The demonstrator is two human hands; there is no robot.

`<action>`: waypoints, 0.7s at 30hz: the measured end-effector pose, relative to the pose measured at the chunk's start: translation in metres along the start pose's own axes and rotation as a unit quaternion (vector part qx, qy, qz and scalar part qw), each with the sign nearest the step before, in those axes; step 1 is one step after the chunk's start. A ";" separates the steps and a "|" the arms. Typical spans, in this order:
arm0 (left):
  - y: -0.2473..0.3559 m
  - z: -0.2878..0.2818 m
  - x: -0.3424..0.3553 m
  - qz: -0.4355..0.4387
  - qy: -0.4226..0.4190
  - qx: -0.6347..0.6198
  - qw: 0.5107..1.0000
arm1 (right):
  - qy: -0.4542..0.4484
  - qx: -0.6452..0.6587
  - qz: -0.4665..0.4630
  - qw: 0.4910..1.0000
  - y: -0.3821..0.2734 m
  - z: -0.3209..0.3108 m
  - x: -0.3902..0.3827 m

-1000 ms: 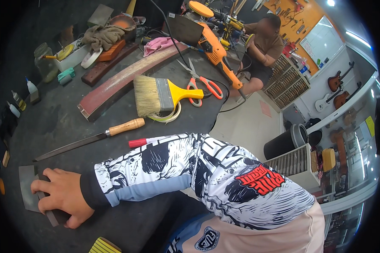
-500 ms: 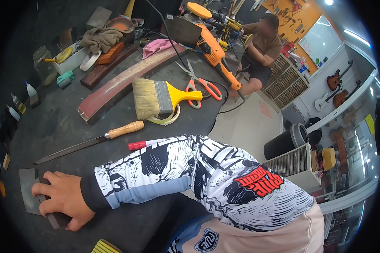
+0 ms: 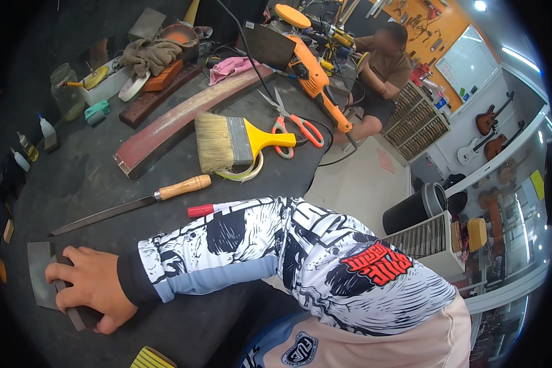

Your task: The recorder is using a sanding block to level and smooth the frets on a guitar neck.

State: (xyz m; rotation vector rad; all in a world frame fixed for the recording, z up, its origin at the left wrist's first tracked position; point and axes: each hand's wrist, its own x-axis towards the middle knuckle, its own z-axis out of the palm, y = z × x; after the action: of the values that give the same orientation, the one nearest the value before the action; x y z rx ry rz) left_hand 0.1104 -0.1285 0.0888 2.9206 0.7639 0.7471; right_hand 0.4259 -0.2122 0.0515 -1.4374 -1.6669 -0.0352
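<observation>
My right hand (image 3: 92, 288) reaches across to the lower left of the bench, palm down, fingers curled over a dark flat block (image 3: 75, 316) on a thin grey sheet (image 3: 41, 270). Above it lies a long file (image 3: 119, 211) with a wooden handle. A red-capped marker (image 3: 200, 210) shows beside my patterned sleeve. Further back are a wide brush (image 3: 224, 143) with yellow handle, a tape roll (image 3: 250, 175) under it, and orange-handled scissors (image 3: 308, 129). The corner of a yellow striped object (image 3: 150, 357) shows at the bottom edge. My left hand is out of view.
A long reddish board (image 3: 165, 129), orange power tool (image 3: 313, 76), rags (image 3: 147, 58) and glue bottles (image 3: 46, 126) crowd the back of the dark bench (image 3: 73, 184). Another person (image 3: 386, 70) sits beyond. A black bin (image 3: 411, 208) and a slotted rack (image 3: 417, 236) stand to the right.
My right hand and the block shift very slightly toward me, then back up, along with small movement of the whole view. Nothing is picked up or let go.
</observation>
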 end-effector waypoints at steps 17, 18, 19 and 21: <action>-0.003 0.000 -0.007 -0.047 -0.004 -0.003 0.999 | 0.005 -0.002 -0.004 1.000 0.003 0.004 0.001; -0.002 0.000 -0.008 -0.047 -0.005 -0.002 0.999 | 0.003 -0.003 -0.004 1.000 0.003 0.004 0.001; -0.003 0.000 -0.008 -0.056 -0.010 -0.002 0.998 | 0.002 -0.005 -0.004 1.000 0.003 0.004 0.001; -0.003 0.000 -0.008 -0.064 -0.016 0.000 0.998 | 0.004 -0.001 -0.002 1.000 0.002 0.005 0.001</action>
State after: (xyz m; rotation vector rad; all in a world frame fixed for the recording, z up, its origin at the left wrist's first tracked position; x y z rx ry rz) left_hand 0.1023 -0.1296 0.0850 2.8429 0.9361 0.6875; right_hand 0.4252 -0.2083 0.0481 -1.4349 -1.6641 -0.0448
